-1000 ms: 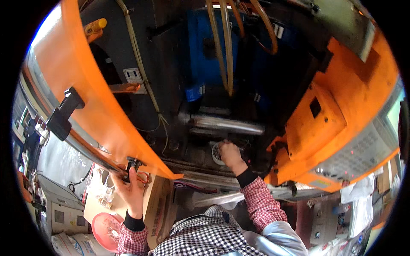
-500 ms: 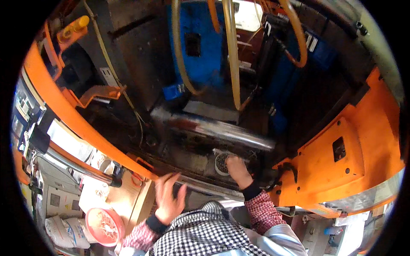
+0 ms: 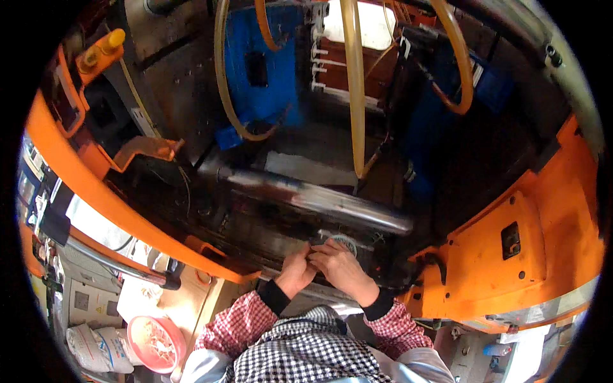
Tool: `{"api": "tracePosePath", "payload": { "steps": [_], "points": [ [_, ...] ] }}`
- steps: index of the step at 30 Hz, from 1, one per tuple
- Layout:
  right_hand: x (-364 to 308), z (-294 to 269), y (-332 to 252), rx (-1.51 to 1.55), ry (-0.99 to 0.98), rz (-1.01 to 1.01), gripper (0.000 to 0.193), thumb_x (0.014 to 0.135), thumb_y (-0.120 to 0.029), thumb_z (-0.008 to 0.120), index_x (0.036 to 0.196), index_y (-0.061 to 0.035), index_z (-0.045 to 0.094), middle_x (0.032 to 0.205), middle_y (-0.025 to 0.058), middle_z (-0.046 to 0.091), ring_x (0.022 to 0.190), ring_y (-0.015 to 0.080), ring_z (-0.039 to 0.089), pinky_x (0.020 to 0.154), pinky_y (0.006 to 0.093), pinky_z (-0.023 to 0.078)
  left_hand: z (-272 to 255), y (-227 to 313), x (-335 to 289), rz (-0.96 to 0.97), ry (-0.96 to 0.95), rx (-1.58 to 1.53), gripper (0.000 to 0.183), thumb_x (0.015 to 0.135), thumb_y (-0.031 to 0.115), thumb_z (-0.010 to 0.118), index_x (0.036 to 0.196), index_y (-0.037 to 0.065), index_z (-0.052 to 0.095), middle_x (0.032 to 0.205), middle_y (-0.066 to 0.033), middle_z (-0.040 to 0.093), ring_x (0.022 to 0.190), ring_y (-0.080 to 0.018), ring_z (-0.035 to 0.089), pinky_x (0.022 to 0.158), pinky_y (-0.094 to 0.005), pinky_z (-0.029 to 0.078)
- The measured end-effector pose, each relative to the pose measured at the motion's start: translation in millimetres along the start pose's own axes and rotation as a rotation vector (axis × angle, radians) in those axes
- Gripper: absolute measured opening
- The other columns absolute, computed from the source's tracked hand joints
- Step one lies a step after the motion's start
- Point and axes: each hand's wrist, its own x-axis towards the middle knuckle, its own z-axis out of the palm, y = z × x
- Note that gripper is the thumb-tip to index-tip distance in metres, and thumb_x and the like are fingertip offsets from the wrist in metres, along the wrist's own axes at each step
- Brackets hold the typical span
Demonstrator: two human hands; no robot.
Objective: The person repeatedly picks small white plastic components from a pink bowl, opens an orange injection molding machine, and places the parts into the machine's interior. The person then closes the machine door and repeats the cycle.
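My left hand (image 3: 295,270) and my right hand (image 3: 342,270) meet in front of me, fingertips bent and touching. Whatever they pinch between them is too small or too covered to name. Just beyond the right hand stands a small white cup (image 3: 345,239), mostly hidden by the fingers; the earlier view shows small dark pieces in it. Past the hands, a shiny metal bar (image 3: 332,201) runs across the machine.
Orange machine panels flank me, a long one at left (image 3: 128,210) and a broad one at right (image 3: 498,255). Yellowish hoses (image 3: 355,89) hang inside the machine. At lower left, a pink tub (image 3: 156,345) of pale scraps stands beside a wooden table (image 3: 191,297) and a white sack (image 3: 89,348).
My right hand has come away from the cup toward the left. My left hand, spread apart before, has moved right and closed its fingers against it. The view has shifted slightly.
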Motion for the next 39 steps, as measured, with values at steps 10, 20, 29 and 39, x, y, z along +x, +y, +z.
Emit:
{"api": "tracePosePath", "payload": {
  "steps": [10,20,29,39],
  "points": [
    [283,-31,142,0.926,1.024,0.208,0.030,0.089,-0.013,0.057,0.113,0.0048,0.054,0.092,0.0068,0.061,0.081,0.0137,0.057,0.075,0.0260,0.047,-28,36,-80,0.182,-0.149,0.672,0.026,0.094,0.013,0.047,0.110,-0.006,0.052,0.108,-0.0136,0.058,0.097,-0.0216,0.056,0.091,-0.0333,0.045],
    [372,-48,213,1.291,1.301,0.408,0.009,0.087,-0.007,0.059,0.092,0.0002,0.057,0.080,0.0077,0.062,0.075,0.0157,0.060,0.068,0.0252,0.053,-57,40,-155,-0.017,-0.024,0.202,0.028,0.096,0.013,0.044,0.112,-0.008,0.051,0.098,-0.0132,0.060,0.088,-0.0181,0.058,0.082,-0.0282,0.048],
    [318,-70,155,0.468,1.542,0.472,0.021,0.091,-0.014,0.053,0.096,0.0066,0.055,0.090,0.0159,0.061,0.073,0.0200,0.058,0.064,0.0306,0.048,-80,49,-209,0.026,-0.013,0.388,0.021,0.096,0.022,0.046,0.096,0.003,0.053,0.082,-0.0047,0.062,0.065,-0.0081,0.057,0.057,-0.0190,0.046],
    [-32,54,-109,0.540,0.597,-0.102,0.013,0.094,-0.009,0.042,0.091,0.0023,0.048,0.088,0.0130,0.054,0.072,0.0158,0.055,0.060,0.0285,0.046,-159,55,-288,0.202,0.358,0.036,0.025,0.095,0.018,0.048,0.102,-0.002,0.060,0.071,0.0011,0.057,0.058,-0.0049,0.051,0.053,-0.0160,0.041]
  ]
}}
